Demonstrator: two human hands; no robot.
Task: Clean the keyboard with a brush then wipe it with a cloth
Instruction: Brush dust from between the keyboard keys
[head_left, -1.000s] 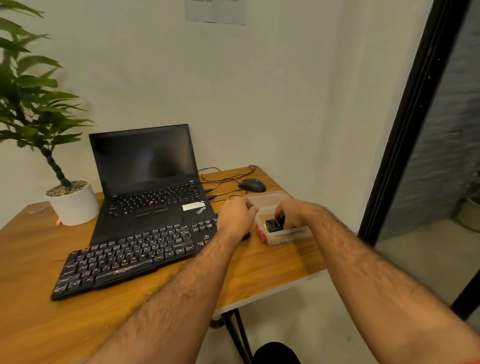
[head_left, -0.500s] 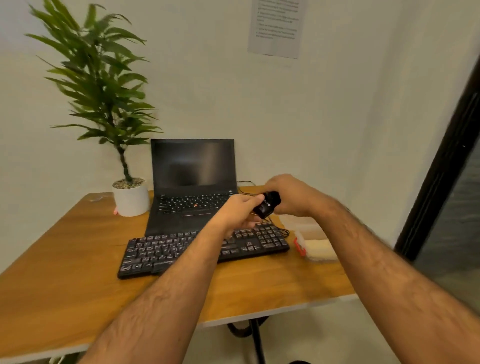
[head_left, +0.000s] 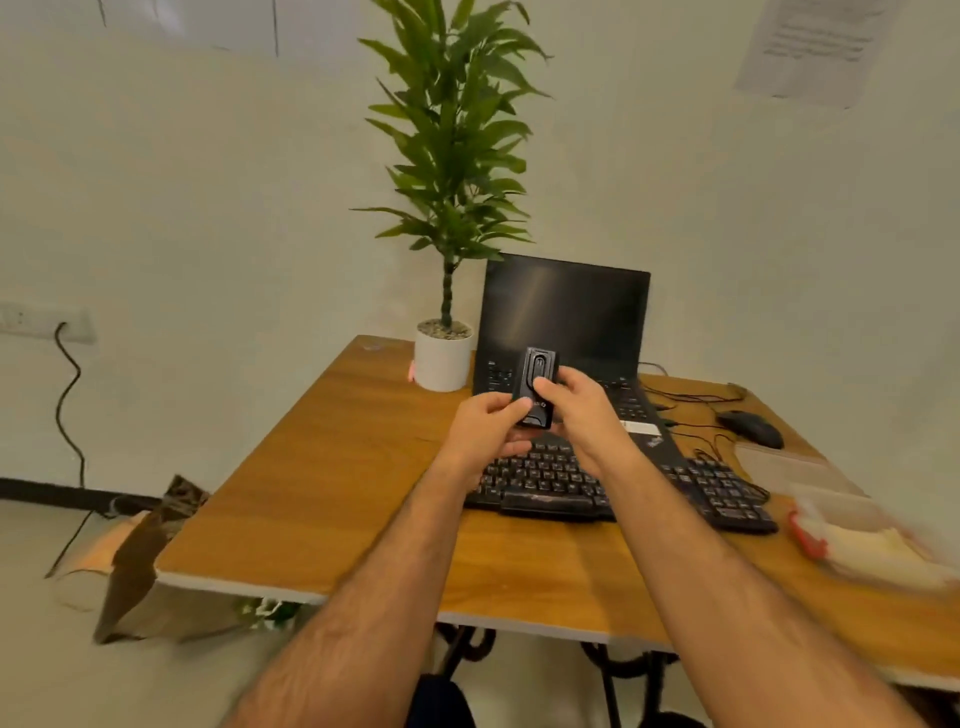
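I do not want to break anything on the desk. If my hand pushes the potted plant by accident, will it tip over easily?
Probably it tips fairly easily. The potted plant is tall and leafy above a small, narrow white pot, so a push high on the stem would likely lever it over. The pebbles in the pot may add some weight low down. It stands near the table edge.

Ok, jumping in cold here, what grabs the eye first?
Both hands, left hand and right hand, hold a small black case upright above the keyboard. Behind them stand an open laptop and a tall plant; a blurred clear box sits at the table's right edge.
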